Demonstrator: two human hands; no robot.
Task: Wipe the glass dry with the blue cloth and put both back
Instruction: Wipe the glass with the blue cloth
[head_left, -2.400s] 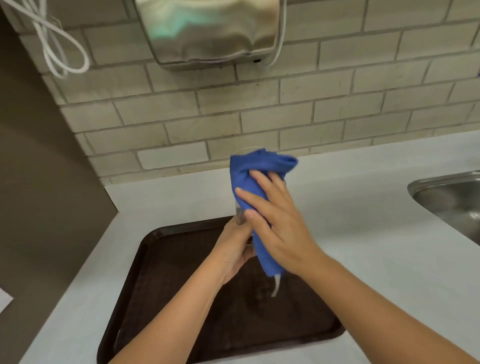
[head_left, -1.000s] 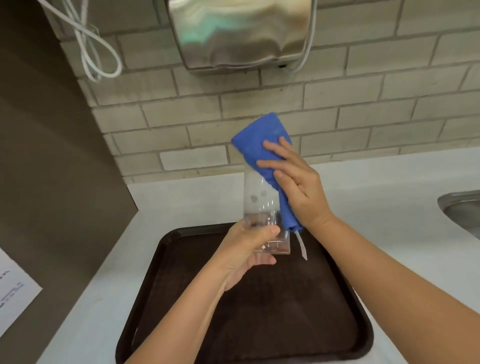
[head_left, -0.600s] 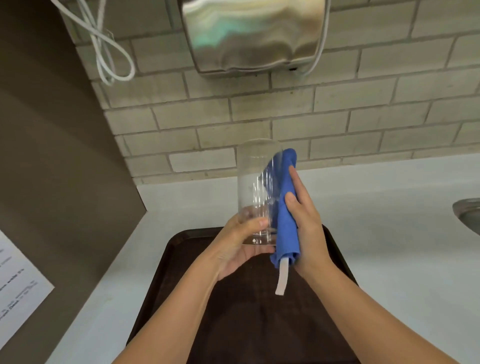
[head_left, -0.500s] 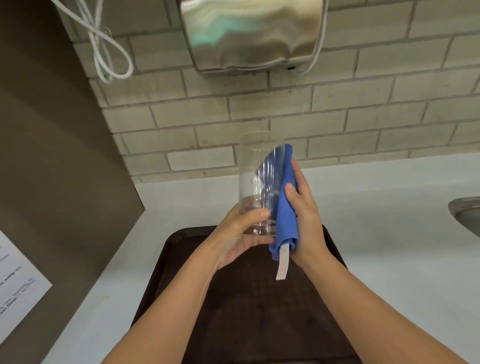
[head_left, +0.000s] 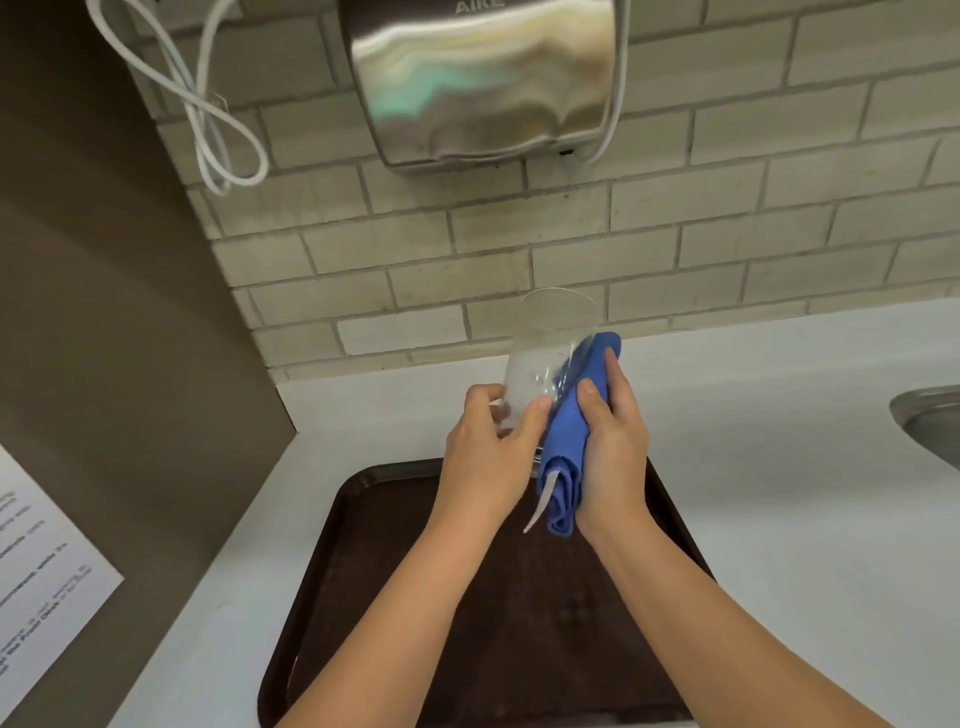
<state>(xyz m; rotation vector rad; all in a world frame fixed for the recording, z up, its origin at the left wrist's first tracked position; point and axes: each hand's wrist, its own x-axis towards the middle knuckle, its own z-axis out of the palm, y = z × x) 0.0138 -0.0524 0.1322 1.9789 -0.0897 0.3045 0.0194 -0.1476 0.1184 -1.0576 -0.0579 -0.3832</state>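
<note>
Tiled wall behind, pale surface (head_left: 779, 467) below. Your left hand (head_left: 488, 457) grips the glass (head_left: 545, 353) low; right hand (head_left: 613, 441) presses the blue cloth (head_left: 566, 447) to its side, above the tray's (head_left: 322, 597) far edge. Wiping step; droplets show, so wipe again before setting down.

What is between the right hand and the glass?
The blue cloth, bunched lengthwise, lies between the right hand and the glass, as the head view shows.
</note>
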